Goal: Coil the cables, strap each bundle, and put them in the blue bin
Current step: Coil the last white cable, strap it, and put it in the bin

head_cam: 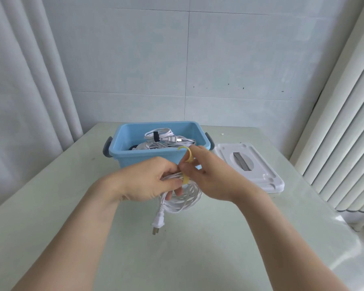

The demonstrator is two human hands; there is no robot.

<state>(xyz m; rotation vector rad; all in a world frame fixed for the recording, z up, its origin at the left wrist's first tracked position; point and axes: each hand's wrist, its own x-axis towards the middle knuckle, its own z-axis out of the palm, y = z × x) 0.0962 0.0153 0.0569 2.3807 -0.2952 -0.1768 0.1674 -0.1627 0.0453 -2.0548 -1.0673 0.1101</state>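
Note:
A coiled white cable point(182, 199) hangs over the table in front of the blue bin point(139, 157), its plug point(158, 222) dangling just above the tabletop. My left hand point(149, 181) grips the top of the coil. My right hand point(210, 175) pinches a yellow strap point(187, 162) that wraps over the coil's top; the strap's free end curls up above my fingers. Inside the bin lie white cable bundles point(162, 137), one bound with a dark strap.
The bin's white lid point(259, 175) with a grey handle lies flat to the right of the bin. The pale green table point(198, 259) meets a tiled wall behind. A curtain hangs at left and a white ribbed radiator stands at right.

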